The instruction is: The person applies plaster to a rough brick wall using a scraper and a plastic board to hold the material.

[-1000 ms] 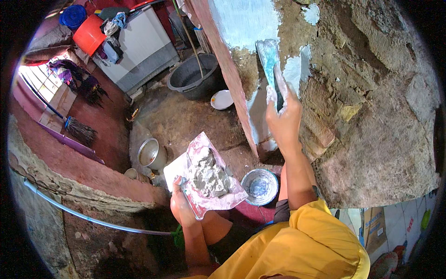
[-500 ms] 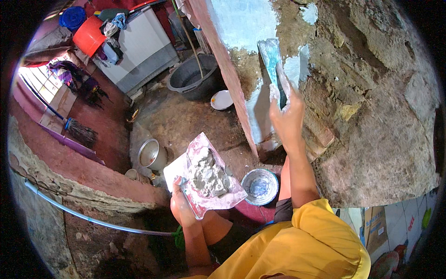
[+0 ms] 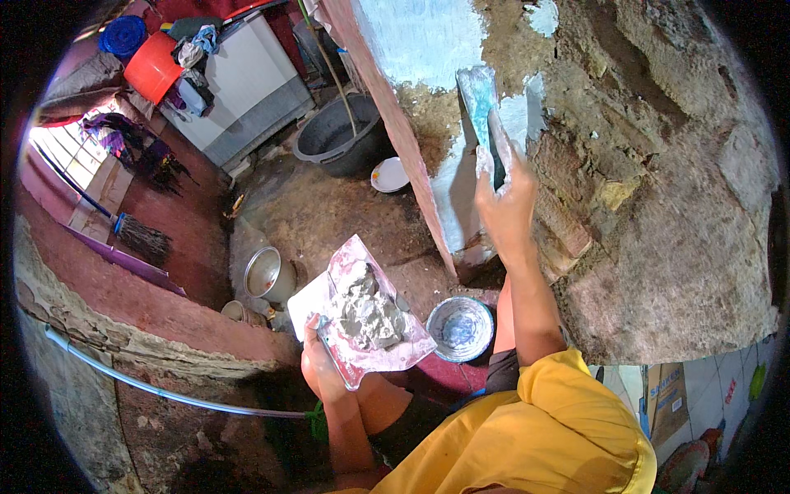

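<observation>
My right hand grips the handle of a putty knife, its broad blade smeared bluish white and held up against the wall. Around the blade the wall shows patches of smooth pale-blue plaster and rough brown surface. My left hand is closed on the edge of a flat board, pinkish and white with smears. A grey-white lump of putty sits on the board. Just right of the board stands a bowl with white and blue residue inside.
A large dark tub with a stick in it stands on the floor beyond, beside a white plate. A metal pot is left of the board. A pale hose crosses the lower left. Rough bare wall fills the right side.
The view has shifted very slightly. Both hands keep their grips, and the putty knife stays at nearly the same spot on the wall.
</observation>
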A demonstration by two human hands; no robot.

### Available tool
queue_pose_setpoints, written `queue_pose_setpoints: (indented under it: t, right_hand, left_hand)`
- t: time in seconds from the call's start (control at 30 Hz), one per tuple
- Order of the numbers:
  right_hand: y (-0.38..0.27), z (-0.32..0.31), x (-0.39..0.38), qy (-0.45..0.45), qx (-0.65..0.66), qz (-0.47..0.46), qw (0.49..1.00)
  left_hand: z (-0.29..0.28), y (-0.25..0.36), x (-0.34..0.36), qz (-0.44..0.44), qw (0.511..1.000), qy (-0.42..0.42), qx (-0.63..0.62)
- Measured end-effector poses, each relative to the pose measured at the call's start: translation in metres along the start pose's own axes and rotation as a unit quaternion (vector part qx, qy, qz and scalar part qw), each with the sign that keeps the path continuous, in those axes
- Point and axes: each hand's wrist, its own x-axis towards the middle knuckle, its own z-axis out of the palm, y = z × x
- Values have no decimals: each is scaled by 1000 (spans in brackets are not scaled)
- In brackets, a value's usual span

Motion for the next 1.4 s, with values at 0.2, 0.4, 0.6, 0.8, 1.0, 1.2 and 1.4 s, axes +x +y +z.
queue_pose_setpoints:
  t: [0.2,0.4,0.6,0.8,1.0,1.2,1.4]
  right_hand:
    - [3,-1,-15,32,-7,-39,999]
    - [-16,5,3,29,7,-32,999]
    - [-11,7,-9,7,-52,-45,998]
    - [-15,-1,-1,25,4,-51,998]
    - [-17,8,2,-12,-26,11,1000]
    - [-20,9,-12,10,3,-31,999]
    - [-29,16,7,19,7,-23,1000]
  left_hand:
    - [1,0,-7,45,998,4,51]
    - [2,-1,-1,24,999,-6,27]
    - [3,-1,-1,20,1000,10,18]
    - [-6,-1,-1,30,998,11,44]
    - [-4,-1,-3,43,996,41,64]
    - [-7,1,1,10,999,6,45]
    - [-1,3,-6,58,994,52,76]
